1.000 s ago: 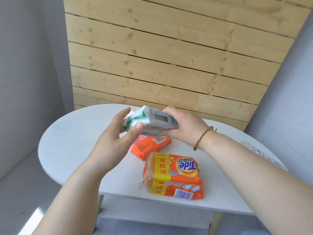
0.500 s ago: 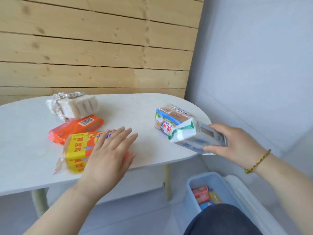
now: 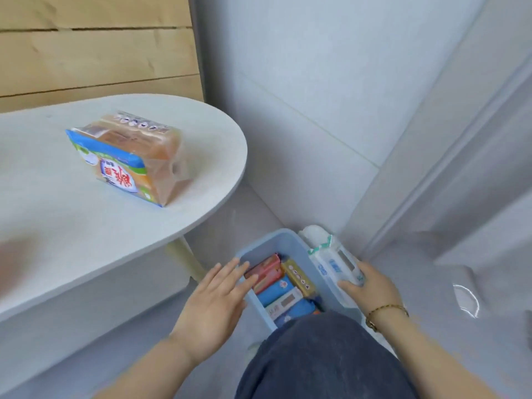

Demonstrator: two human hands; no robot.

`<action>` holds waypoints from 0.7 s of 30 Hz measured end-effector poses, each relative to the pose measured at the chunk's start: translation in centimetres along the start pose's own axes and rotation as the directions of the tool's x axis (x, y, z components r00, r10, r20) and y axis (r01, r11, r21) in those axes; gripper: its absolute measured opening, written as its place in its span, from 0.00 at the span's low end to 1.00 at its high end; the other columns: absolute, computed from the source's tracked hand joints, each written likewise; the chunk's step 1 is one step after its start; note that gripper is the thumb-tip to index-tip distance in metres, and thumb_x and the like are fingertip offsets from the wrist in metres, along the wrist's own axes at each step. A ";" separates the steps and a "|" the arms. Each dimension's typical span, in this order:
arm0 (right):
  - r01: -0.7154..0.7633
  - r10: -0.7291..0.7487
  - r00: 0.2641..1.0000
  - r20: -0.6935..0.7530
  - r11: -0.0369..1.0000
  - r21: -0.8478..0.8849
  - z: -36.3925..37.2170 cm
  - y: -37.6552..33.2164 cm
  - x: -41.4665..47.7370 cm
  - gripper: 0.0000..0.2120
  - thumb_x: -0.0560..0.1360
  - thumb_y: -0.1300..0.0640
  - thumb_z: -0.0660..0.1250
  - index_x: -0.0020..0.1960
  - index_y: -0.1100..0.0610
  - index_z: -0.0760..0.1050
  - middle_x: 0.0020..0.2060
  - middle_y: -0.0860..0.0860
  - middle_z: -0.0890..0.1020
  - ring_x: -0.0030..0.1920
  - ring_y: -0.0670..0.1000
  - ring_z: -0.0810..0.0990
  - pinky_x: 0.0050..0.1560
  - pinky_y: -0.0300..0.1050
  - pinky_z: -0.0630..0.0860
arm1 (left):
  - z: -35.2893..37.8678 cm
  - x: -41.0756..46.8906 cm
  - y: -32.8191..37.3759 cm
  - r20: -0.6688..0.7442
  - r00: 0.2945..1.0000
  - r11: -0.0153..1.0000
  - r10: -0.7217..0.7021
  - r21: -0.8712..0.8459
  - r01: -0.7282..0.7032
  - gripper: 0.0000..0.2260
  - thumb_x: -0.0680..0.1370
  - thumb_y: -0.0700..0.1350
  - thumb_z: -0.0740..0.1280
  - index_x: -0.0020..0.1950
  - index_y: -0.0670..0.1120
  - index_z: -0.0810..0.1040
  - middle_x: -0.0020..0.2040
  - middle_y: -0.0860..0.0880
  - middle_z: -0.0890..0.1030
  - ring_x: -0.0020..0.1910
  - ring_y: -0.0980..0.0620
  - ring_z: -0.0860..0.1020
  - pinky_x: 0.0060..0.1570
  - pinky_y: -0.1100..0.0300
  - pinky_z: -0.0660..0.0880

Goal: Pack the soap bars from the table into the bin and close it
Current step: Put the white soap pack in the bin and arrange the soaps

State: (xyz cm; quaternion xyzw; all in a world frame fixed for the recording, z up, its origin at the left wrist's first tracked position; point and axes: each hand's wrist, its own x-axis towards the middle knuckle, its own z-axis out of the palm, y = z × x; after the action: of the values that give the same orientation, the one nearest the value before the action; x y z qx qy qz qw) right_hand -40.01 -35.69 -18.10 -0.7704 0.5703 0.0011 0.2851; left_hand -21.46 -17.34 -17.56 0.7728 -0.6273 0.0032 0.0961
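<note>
**White-and-green pack held over the bin's right rim**

Your right thumb presses the near end of the white-and-green soap pack, and the other fingers curl round its far side, so your right hand is clamped on it. The pack is tilted, with its torn green end pointing away from you. It sits over the right rim of the pale blue bin; you cannot tell whether it touches the rim. A beaded bracelet circles that wrist.

Your left fingers are straight and slightly apart, holding nothing. Their tips reach across the bin's left wall, just above the red bar. Your left hand is palm down beside that wall.

The bin stands open on the floor. Wrapped bars lie packed side by side in it: the red one at the left, a gold bar beside it, and a blue bar and a white bar nearer you. Your dark-clothed knee hides the bin's near end.

To the left, on the white oval table, a blue-and-green pack of brown soap bars lies near the rounded end, well apart from both hands. A wooden plank wall rises behind the table.
</note>
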 end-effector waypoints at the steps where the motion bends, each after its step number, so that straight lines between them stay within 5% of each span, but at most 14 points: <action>1: -0.047 0.048 0.999 0.019 0.997 -0.054 1.0 0.5 0.4 0.20 0.73 0.51 0.65 0.63 0.56 0.69 0.57 0.56 0.79 0.56 0.57 0.76 0.52 0.45 0.71 | 1.2 0.6 0.3 0.076 0.997 1.000 -0.014 -0.018 0.016 0.17 0.68 0.47 0.73 0.56 0.49 0.79 0.57 0.46 0.81 0.58 0.48 0.78 0.68 0.59 0.51; 3: -0.105 0.118 0.991 0.064 0.978 -0.180 2.5 1.5 1.3 0.20 0.75 0.49 0.62 0.64 0.56 0.66 0.58 0.55 0.78 0.56 0.57 0.76 0.54 0.46 0.72 | 3.8 1.9 0.4 0.256 0.966 0.995 -0.035 -0.085 0.058 0.24 0.76 0.50 0.64 0.70 0.50 0.63 0.73 0.46 0.63 0.72 0.50 0.61 0.72 0.58 0.42; 6: -0.093 0.133 0.985 0.110 0.945 -0.314 4.3 2.0 2.3 0.18 0.76 0.49 0.60 0.62 0.56 0.66 0.57 0.54 0.78 0.56 0.55 0.77 0.53 0.46 0.74 | 7.3 3.1 -0.3 0.397 0.917 0.994 -0.040 -0.075 0.076 0.24 0.80 0.52 0.49 0.74 0.54 0.42 0.77 0.51 0.44 0.75 0.52 0.42 0.71 0.58 0.37; 14: -0.070 0.146 0.979 0.142 0.896 -0.438 7.9 2.4 4.3 0.13 0.77 0.57 0.58 0.61 0.59 0.65 0.54 0.55 0.79 0.53 0.55 0.79 0.50 0.46 0.75 | 11.4 5.4 -0.8 0.631 0.773 0.994 -0.071 -0.021 0.109 0.26 0.80 0.56 0.48 0.74 0.51 0.40 0.76 0.49 0.42 0.74 0.51 0.39 0.72 0.55 0.37; 21: -0.056 0.187 0.963 0.196 0.846 -0.530 9.4 2.3 5.5 0.19 0.75 0.58 0.64 0.63 0.61 0.66 0.59 0.56 0.78 0.57 0.54 0.78 0.54 0.45 0.76 | 11.9 5.6 -1.0 0.677 0.731 0.987 -0.089 -0.037 0.154 0.25 0.79 0.57 0.47 0.74 0.52 0.45 0.76 0.49 0.42 0.74 0.50 0.37 0.72 0.52 0.38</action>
State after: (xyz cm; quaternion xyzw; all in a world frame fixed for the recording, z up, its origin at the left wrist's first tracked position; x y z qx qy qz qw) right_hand -37.02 -36.76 -28.79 -0.7747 0.5578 0.2665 0.1326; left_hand -20.71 -24.35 -28.66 0.7558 -0.5672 -0.3109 -0.1021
